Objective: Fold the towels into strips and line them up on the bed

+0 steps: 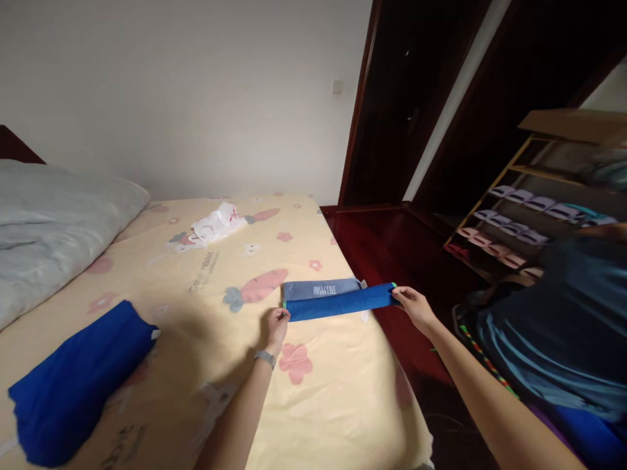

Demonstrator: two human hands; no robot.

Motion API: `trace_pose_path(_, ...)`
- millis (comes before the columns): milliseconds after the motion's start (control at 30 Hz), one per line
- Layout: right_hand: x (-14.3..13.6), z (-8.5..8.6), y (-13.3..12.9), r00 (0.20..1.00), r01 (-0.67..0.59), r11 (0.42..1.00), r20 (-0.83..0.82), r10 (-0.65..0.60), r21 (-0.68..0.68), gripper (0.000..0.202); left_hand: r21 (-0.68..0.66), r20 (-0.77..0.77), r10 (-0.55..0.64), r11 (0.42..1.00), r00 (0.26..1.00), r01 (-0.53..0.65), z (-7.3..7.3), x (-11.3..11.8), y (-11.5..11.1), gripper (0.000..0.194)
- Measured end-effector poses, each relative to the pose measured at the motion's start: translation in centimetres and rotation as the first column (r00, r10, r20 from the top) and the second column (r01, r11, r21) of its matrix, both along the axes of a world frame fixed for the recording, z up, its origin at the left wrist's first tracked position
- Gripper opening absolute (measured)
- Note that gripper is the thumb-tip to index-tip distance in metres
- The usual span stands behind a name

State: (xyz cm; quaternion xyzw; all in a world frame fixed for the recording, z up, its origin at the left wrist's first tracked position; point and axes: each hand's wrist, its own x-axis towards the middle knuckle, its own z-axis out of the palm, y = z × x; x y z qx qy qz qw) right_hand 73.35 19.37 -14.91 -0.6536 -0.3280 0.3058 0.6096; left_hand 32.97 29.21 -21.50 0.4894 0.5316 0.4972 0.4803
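Observation:
My left hand [277,326], with a grey-banded watch on the wrist, pinches the left end of a blue towel [337,303] folded into a long narrow strip with green edging. At the other end, my right hand [411,304] pinches the corner, so the strip is stretched between both hands above the bed. Just behind it lies a folded grey towel [304,289] with white lettering, partly covered by the strip. Another blue cloth [81,385], loosely folded with a small white tag, rests on the bed to the left.
The bed [337,405] has a yellow sheet printed with carrots and flowers. A crumpled white plastic bag [220,223] lies near the wall, a grey pillow [53,222] at left. Right of the bed are a shoe rack [529,176] with slippers and a pile of dark clothes [553,313].

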Motion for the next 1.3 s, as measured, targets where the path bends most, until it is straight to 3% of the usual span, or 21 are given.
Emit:
trace_pose_path(133, 0.0, -5.8, 1.5, 0.993, 0.111, 0.992, 0.054, -0.107, -0.066, 0.060, 0.008, -0.193, 0.042, 0.999, 0.980, -0.041, -1.6, 0.2, 1.0, 0.008)
trace_pose_path(233, -0.6, -8.2, 2.3, 0.981, 0.178, 0.979, 0.092, -0.169, -0.101, 0.054, 0.053, -0.322, 0.043, 0.998, 0.946, -0.027, -1.2, 0.1, 0.6, 0.009)
trace_pose_path(400, -1.8, -9.2, 1.8, 0.960, 0.247, 0.953, 0.177, -0.217, -0.174, 0.042, 0.175, -0.480, 0.030, 0.983, 0.877, 0.062, 1.1, -0.1, -1.5, 0.014)
trace_pose_path(533, -4.3, -7.8, -2.2, 0.930, 0.316, 0.930, 0.256, -0.264, -0.189, 0.047, 0.280, -0.617, 0.026, 0.941, 0.787, 0.188, 2.0, -2.5, -5.0, 0.033)
trace_pose_path(633, -8.2, -6.9, -8.1, 0.906, 0.311, 0.944, 0.335, -0.259, -0.113, 0.051, 0.297, -0.779, -0.008, 0.875, 0.627, 0.381, 1.6, -7.7, -8.6, 0.038)
trace_pose_path(700, -11.3, -7.0, -12.8, 0.860, 0.206, 0.977, 0.486, -0.157, -0.050, 0.049, 0.237, -0.858, -0.024, 0.868, 0.512, 0.437, 1.3, -12.8, -11.0, 0.034)
trace_pose_path(833, -16.7, -7.8, -19.5, 0.679, -0.010, 0.990, 0.726, 0.108, -0.138, 0.041, 0.107, -0.931, -0.033, 0.927, 0.363, 0.358, 2.2, -24.4, -14.2, 0.032)
trace_pose_path(933, -18.7, -8.4, -20.8, 0.537, -0.004, 0.984, 0.830, 0.151, -0.177, 0.040, 0.032, -0.970, -0.009, 0.986, 0.243, 0.165, 4.3, -32.4, -15.1, 0.030)
trace_pose_path(1067, -19.1, -9.1, -20.4, 0.462, 0.039, 0.983, 0.876, 0.141, -0.179, 0.041, 0.151, -0.986, 0.156, 0.984, 0.053, -0.092, 6.7, -39.9, -15.2, 0.040)
trace_pose_path(1133, -18.9, -9.4, -20.4, 0.445, 0.044, 0.983, 0.884, 0.141, -0.179, 0.041, 0.161, -0.986, 0.166, 0.957, 0.002, -0.241, 7.2, -42.2, -15.1, 0.047)
trace_pose_path(1200, -18.7, -9.5, -20.4, 0.430, 0.059, 0.981, 0.892, 0.140, -0.182, 0.042, 0.094, -0.995, 0.096, 0.940, -0.011, -0.327, 7.3, -43.5, -15.1, 0.051)
trace_pose_path(1300, -18.7, -9.5, -20.5, 0.420, 0.078, 0.978, 0.896, 0.143, -0.192, 0.042, 0.022, -0.997, 0.000, 0.963, -0.081, -0.270, 7.0, -44.1, -15.0, 0.050)
